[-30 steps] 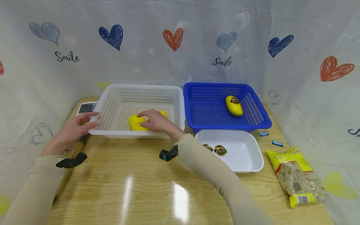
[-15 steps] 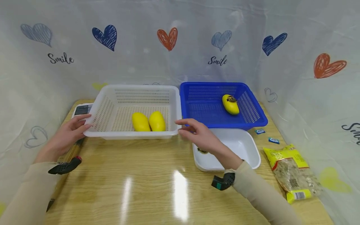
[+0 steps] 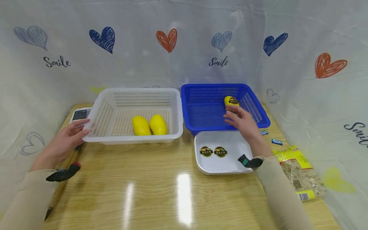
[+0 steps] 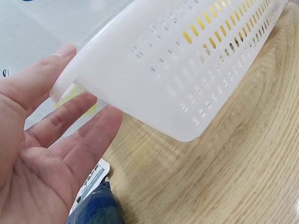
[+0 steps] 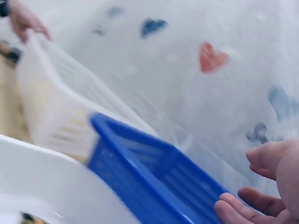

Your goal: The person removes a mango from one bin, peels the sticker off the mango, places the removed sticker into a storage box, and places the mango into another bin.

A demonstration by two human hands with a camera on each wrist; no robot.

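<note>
Head view: the right hand (image 3: 244, 123), loosely spread and holding nothing, hangs over the blue basket (image 3: 202, 113), partly hiding its yellow mango (image 3: 229, 99); contact is unclear. Two more mangoes (image 3: 141, 126) lie near right in the white basket (image 3: 132, 139).

Left wrist: the left hand (image 4: 42, 172) grips that basket's rim; fruit shows only as yellow through slots.

Right wrist: blurred, the right hand cut off at the edge.

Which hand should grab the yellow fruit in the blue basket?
The right hand, I think: it's closest to that yellow fruit, while the left hand grips the white basket by its rim.
</note>
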